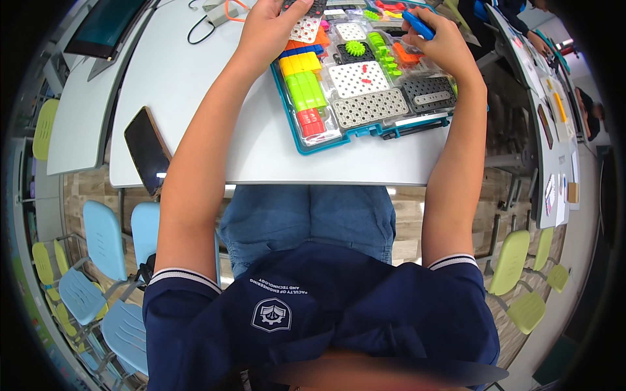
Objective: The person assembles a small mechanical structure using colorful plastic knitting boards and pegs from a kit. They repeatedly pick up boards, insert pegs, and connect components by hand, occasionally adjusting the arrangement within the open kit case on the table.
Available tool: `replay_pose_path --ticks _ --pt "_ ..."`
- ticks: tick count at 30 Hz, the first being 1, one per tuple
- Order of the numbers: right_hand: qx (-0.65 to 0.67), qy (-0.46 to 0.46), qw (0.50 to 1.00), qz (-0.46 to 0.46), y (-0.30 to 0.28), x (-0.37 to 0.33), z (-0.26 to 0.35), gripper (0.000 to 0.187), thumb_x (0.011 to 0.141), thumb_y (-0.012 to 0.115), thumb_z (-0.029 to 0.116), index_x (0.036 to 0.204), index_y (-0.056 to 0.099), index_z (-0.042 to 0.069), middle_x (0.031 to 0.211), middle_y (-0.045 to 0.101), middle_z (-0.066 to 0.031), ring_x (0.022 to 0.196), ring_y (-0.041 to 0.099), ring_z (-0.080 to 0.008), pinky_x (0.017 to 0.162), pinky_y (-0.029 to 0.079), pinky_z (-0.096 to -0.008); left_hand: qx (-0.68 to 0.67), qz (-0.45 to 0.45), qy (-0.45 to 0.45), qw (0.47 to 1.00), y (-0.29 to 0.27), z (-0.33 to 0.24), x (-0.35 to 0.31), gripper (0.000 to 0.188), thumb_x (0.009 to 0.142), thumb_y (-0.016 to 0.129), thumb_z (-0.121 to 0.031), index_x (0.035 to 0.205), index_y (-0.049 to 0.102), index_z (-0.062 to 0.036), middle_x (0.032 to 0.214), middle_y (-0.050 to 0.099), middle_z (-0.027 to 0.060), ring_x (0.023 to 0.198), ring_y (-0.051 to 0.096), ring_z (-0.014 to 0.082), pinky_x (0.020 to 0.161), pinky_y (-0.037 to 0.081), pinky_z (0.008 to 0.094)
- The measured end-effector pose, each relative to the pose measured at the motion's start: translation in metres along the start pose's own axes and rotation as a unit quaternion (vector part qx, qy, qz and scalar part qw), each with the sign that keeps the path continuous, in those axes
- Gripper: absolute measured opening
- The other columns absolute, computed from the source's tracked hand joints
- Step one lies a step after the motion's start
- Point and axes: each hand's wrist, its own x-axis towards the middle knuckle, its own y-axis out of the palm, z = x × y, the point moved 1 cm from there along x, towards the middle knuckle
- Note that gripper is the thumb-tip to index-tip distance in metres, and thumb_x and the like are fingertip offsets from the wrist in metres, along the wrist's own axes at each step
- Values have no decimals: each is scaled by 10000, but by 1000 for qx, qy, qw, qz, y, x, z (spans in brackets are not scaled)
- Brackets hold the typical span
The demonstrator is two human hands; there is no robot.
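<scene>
Two hands busy above teal-edged parts case [301, 147] on white table [261, 164]. Left hand [268, 27] pinches dark perforated plate [317, 8] between thumb and fingers, over case's far left part; plate partly out of view. Right hand [445, 44], fingers curled round blue tool [418, 25], over case's far right part. Case's near edge set back from table's near edge, bare strip between. Wider open room left of case. Smartphone [145, 146] farther left, reaching table's near edge.
</scene>
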Motion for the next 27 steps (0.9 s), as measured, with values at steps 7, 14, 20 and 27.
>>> replay_pose_path --ticks 7,14,20,27 --pt "50 -19 993 102 -7 -8 3 318 819 816 119 1113 706 69 937 704 -68 849 666 -182 805 526 -334 49 -29 -25 998 1 -1 -4 270 1089 530 -180 1328 535 -54 1185 660 89 1084 629 145 945 514 286" --pt "63 16 993 103 -17 -9 -11 338 821 812 138 1138 701 97 966 706 -61 864 660 -171 792 520 -337 83 -62 -49 993 1 -11 -5 291 1086 537 -223 1345 540 -91 1162 672 89 1013 650 144 842 546 276" --pt "87 90 982 139 -39 -27 -28 524 754 863 87 1235 658 122 1041 724 -21 910 666 -157 767 527 -327 69 -78 -71 992 5 -19 -10 291 1082 549 -245 1343 546 -116 1122 687 75 845 666 95 540 507 216" --pt "8 126 979 159 -36 -28 -17 717 720 851 -31 1369 604 147 1167 702 -28 1071 653 -190 997 491 -350 48 -88 -82 992 7 -17 -9 359 1070 583 -272 1352 527 -56 1068 697 77 828 670 95 529 503 213"
